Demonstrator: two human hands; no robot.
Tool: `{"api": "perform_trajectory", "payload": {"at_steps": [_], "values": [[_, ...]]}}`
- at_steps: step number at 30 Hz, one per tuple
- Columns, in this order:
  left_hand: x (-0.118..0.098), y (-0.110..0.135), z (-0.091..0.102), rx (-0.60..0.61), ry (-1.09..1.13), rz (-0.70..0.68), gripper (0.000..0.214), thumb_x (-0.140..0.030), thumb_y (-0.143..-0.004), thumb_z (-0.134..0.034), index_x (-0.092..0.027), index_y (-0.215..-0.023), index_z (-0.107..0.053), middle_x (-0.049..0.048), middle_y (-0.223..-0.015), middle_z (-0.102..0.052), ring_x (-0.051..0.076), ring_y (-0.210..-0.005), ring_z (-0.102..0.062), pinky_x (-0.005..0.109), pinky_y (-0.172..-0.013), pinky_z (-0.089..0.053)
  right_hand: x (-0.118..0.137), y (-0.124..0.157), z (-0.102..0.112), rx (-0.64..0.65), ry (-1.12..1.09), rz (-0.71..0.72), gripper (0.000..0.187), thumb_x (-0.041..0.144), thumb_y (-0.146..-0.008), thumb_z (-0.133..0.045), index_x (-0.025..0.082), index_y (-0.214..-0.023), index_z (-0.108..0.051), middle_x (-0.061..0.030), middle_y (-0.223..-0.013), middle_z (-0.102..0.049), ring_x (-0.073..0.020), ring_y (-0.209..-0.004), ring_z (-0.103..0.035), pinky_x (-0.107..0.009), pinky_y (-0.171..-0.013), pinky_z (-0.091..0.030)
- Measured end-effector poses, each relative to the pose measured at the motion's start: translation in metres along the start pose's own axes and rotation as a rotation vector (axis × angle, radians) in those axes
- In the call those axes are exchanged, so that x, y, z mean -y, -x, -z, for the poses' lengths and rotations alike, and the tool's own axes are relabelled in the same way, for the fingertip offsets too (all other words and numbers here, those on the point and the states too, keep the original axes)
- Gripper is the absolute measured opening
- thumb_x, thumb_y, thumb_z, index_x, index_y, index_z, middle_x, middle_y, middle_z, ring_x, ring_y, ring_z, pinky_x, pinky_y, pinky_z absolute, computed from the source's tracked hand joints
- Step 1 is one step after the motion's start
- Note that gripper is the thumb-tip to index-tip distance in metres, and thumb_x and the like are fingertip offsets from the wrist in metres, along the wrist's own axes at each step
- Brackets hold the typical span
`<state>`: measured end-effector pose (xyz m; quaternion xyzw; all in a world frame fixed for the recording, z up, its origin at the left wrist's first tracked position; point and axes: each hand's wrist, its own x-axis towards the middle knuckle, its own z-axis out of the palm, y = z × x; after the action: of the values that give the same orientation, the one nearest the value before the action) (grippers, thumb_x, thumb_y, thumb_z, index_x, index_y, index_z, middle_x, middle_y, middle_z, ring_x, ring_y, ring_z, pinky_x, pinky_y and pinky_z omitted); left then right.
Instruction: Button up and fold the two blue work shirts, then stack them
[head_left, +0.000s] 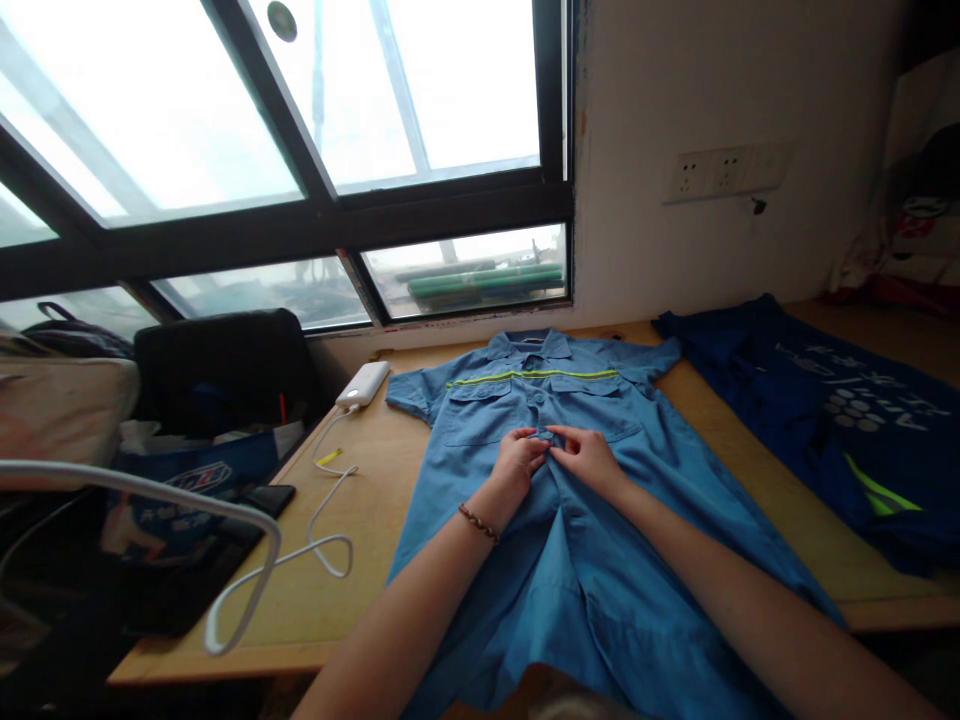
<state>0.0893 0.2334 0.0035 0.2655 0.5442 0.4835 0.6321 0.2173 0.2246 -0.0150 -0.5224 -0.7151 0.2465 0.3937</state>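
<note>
A light blue short-sleeved work shirt (pixel 487 500) lies spread face up, its collar toward the wall and a yellow-green stripe across the chest. Just below the chest pockets, my left hand (pixel 520 460) pinches the front edge of the shirt; a beaded bracelet circles that wrist. My right hand (pixel 585 456) meets it from the other side, thumb and fingertips closed on the same front placket. Fingertips hide whatever button lies between them. Below both hands the cloth rises in a fold and hangs over the near table edge.
On the wooden table (pixel 375 540), a white power bank (pixel 363 385) with a white cable (pixel 330 545) sits left of the shirt. A dark blue garment (pixel 847 420) lies at right. Bags and a black chair-like shape (pixel 225 365) stand left, under the window.
</note>
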Motion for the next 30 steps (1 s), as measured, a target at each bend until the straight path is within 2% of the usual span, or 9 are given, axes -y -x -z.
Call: {"api": "perform_trajectory", "payload": {"at_steps": [5,8,11,14,17,20,23,26,30], "values": [[0.000,0.001,0.000,0.033,-0.033,-0.081,0.031,0.004,-0.059,-0.056,-0.014,-0.084,-0.048,-0.0006,-0.060,-0.056,0.009,-0.054,-0.056,0.022,-0.058,-0.046,-0.001,-0.003,0.004,0.040,0.010,-0.028,0.036,0.028,-0.070,-0.054,0.018,-0.104,-0.062,0.0046,-0.050,-0.047,-0.0098,-0.048,-0.043,-0.021,-0.051,-0.033],[0.003,-0.005,0.001,0.072,-0.079,-0.176,0.032,0.001,-0.056,-0.060,-0.014,-0.081,-0.047,-0.0029,-0.056,-0.055,0.009,-0.050,-0.055,0.021,-0.055,-0.044,0.009,-0.002,0.011,0.006,0.081,-0.026,0.036,0.027,-0.072,-0.053,0.019,-0.106,-0.059,0.0044,-0.053,-0.049,-0.0107,-0.051,-0.046,-0.021,-0.054,-0.034],[0.008,-0.014,0.002,0.090,-0.205,-0.335,0.034,-0.001,-0.052,-0.065,-0.014,-0.079,-0.049,-0.0042,-0.053,-0.056,0.009,-0.049,-0.054,0.019,-0.052,-0.042,0.025,0.006,0.014,0.000,0.208,-0.019,0.027,0.026,-0.076,-0.048,0.019,-0.101,-0.057,0.0026,-0.058,-0.053,-0.0119,-0.057,-0.051,-0.022,-0.057,-0.035],[0.010,-0.024,0.001,0.057,-0.346,-0.472,0.032,-0.006,-0.052,-0.068,-0.015,-0.078,-0.052,-0.0039,-0.053,-0.058,0.010,-0.050,-0.055,0.018,-0.051,-0.041,0.039,0.018,0.012,0.110,0.407,-0.105,0.022,0.028,-0.076,-0.047,0.017,-0.094,-0.054,-0.0029,-0.070,-0.059,-0.0155,-0.065,-0.056,-0.024,-0.060,-0.037],[0.006,-0.035,-0.003,0.030,-0.417,-0.526,0.030,-0.009,-0.053,-0.068,-0.015,-0.079,-0.054,-0.0034,-0.055,-0.059,0.010,-0.051,-0.055,0.019,-0.052,-0.040,0.046,0.027,0.010,0.169,0.604,-0.190,0.029,0.030,-0.073,-0.050,0.015,-0.097,-0.050,-0.0106,-0.088,-0.059,-0.0231,-0.079,-0.057,-0.030,-0.063,-0.039],[-0.002,-0.049,-0.010,0.022,-0.468,-0.549,0.029,-0.009,-0.054,-0.068,-0.016,-0.079,-0.055,-0.0040,-0.054,-0.058,0.009,-0.050,-0.054,0.019,-0.052,-0.040,0.046,0.026,0.013,0.198,0.697,-0.232,0.035,0.026,-0.066,-0.054,0.014,-0.098,-0.049,-0.0137,-0.097,-0.056,-0.0284,-0.088,-0.055,-0.034,-0.066,-0.040],[-0.008,-0.066,-0.016,0.041,-0.522,-0.589,0.029,-0.011,-0.055,-0.068,-0.015,-0.080,-0.054,-0.0050,-0.054,-0.057,0.009,-0.050,-0.053,0.018,-0.052,-0.039,0.042,0.017,0.015,0.152,0.750,-0.282,0.032,0.020,-0.066,-0.052,0.014,-0.098,-0.050,-0.0136,-0.099,-0.055,-0.0281,-0.089,-0.054,-0.035,-0.067,-0.041],[-0.010,-0.081,-0.018,0.093,-0.574,-0.651,0.027,-0.013,-0.060,-0.065,-0.015,-0.084,-0.053,-0.0050,-0.055,-0.055,0.008,-0.051,-0.052,0.017,-0.051,-0.039,0.034,0.011,0.013,0.021,0.760,-0.297,0.024,0.025,-0.073,-0.047,0.016,-0.095,-0.051,-0.0115,-0.095,-0.056,-0.0262,-0.088,-0.055,-0.035,-0.068,-0.041],[-0.011,-0.085,-0.016,0.283,-0.562,-0.639,0.033,-0.008,-0.065,-0.057,-0.014,-0.096,-0.050,-0.0018,-0.066,-0.058,0.008,-0.059,-0.055,0.017,-0.054,-0.041,0.026,0.008,0.010,-0.071,0.715,-0.259,0.030,0.040,-0.073,-0.050,0.020,-0.095,-0.052,-0.0089,-0.093,-0.059,-0.0255,-0.086,-0.056,-0.033,-0.067,-0.041]]}}
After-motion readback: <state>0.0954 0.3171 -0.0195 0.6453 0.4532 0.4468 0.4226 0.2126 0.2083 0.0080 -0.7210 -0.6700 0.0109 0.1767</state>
